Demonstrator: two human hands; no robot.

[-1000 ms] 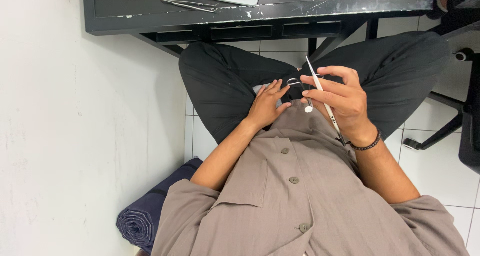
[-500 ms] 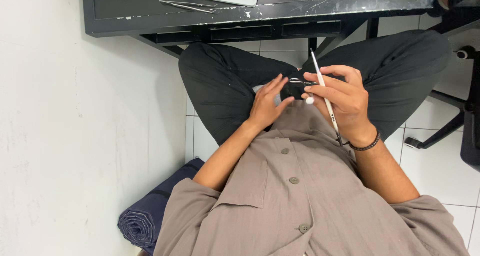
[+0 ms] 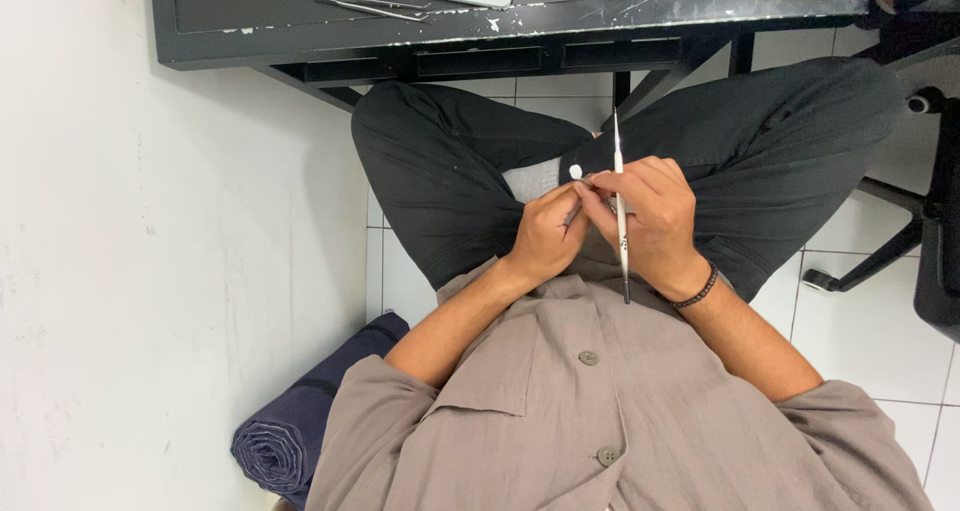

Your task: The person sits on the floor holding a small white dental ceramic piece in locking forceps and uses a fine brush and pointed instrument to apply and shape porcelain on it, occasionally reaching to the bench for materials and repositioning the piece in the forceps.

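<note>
Both hands have closed together over the lap; right hand (image 3: 650,221) pinches thin brush (image 3: 620,211), long axis near-to-far, tip pointing far; left hand (image 3: 545,236) curled, fingertips pinching a small part.

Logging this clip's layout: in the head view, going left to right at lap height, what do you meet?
White wall → rolled dark blue cloth → left hand → thin white-handled tool → right hand → beaded bracelet → black chair base.

We see a thin tool (image 3: 620,211), smooth metal with slight sheen | shirt (image 3: 620,411), matt woven cloth | trousers (image 3: 450,171), dark matt cloth | desk (image 3: 500,31), matt black, chipped paint | rolled fabric (image 3: 300,431), ribbed navy cloth | floor (image 3: 860,311), glossy white tile
</note>
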